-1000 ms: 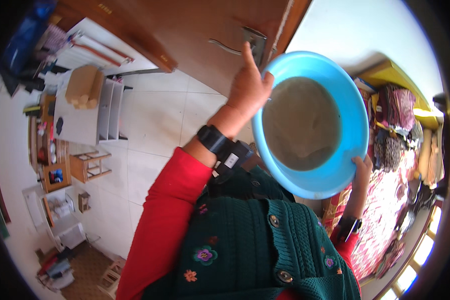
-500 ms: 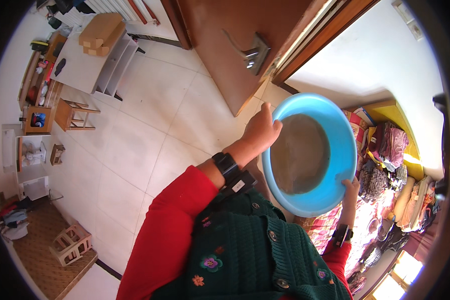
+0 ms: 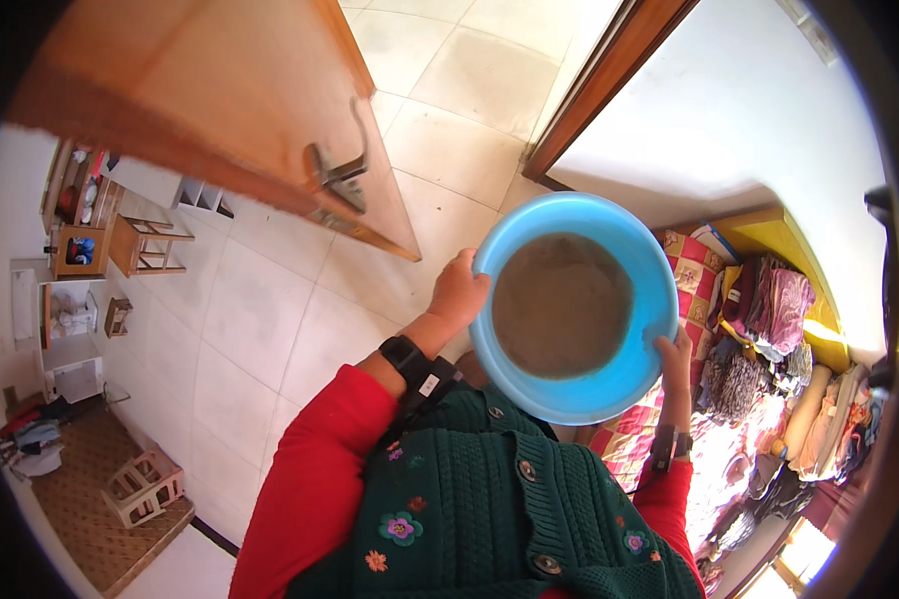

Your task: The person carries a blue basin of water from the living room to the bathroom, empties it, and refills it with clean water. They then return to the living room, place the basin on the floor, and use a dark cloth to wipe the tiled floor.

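I carry a round blue basin (image 3: 629, 384) in front of me, with murky brown water (image 3: 561, 304) covering its bottom. My left hand (image 3: 459, 292) is closed on the left rim. On the lower right side, my right hand (image 3: 674, 357) grips the rim, its thumb over the inside edge. Both sleeves are red, and a dark band sits at each wrist. A brown wooden door (image 3: 240, 110) with a metal lever handle (image 3: 340, 178) stands wide ajar beyond my left hand.
Past the door frame (image 3: 609, 85) the tiled floor (image 3: 440, 200) continues. At right, a bed with a red checked cover (image 3: 691, 268) holds folded clothes (image 3: 769, 304). A wooden stool (image 3: 150, 245) and a plastic stool (image 3: 142, 487) stand at left.
The door has swung to the left, exposing the doorway and floor beyond. Both hands have brought the basin slightly left, still holding it.
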### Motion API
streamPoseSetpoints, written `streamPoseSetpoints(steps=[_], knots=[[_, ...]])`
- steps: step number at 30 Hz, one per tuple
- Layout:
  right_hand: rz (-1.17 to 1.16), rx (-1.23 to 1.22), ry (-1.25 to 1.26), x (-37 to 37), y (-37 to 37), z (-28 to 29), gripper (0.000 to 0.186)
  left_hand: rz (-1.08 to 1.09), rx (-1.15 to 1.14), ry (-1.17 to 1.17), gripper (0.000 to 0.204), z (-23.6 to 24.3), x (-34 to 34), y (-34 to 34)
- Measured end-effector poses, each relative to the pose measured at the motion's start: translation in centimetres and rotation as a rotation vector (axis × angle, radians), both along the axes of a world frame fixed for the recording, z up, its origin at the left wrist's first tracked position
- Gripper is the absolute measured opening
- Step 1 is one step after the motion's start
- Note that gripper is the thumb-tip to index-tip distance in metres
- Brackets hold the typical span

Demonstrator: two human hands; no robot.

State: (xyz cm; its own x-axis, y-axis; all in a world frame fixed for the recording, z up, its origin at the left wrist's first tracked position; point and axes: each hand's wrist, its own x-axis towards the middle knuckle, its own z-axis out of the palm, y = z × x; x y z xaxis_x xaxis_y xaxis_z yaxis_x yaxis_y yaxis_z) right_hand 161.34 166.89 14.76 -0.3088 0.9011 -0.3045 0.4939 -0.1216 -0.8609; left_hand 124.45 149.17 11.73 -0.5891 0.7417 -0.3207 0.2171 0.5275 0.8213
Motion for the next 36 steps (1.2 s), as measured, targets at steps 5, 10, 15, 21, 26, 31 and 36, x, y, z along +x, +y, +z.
streamPoseSetpoints(steps=[5, 10, 15, 21, 26, 31, 36], knots=[[0.050, 0.018, 0.049, -4.3, 6.4, -2.2, 0.029, 0.193, 0.049, -0.097, 0.040, 0.1, -2.8, 3.0], [0.128, 0.052, 0.057, -11.1, 12.1, -3.7, 0.028, 0.318, 0.115, -0.082, 0.034, 0.7, -8.1, 6.1], [0.157, 0.010, 0.135, -19.3, 15.7, -3.9, 0.026, 0.345, 0.154, 0.043, 0.037, -0.1, -15.0, 8.1], [0.253, 0.046, 0.059, -29.4, 19.6, -1.7, 0.032, 0.386, 0.145, 0.124, 0.039, 1.0, -23.5, 10.5], [0.352, 0.167, 0.044, -37.5, 22.7, -1.2, 0.032, 0.418, 0.166, 0.163, 0.028, 1.6, -29.6, 11.2], [0.420, -0.038, 0.166, -45.3, 27.3, -1.2, 0.034, 0.515, 0.165, 0.102, 0.031, 2.6, -35.5, 13.7], [0.359, 0.019, -0.031, -52.5, 32.1, -2.5, 0.032, 0.457, 0.286, 0.119, 0.034, 3.0, -42.6, 17.7]])
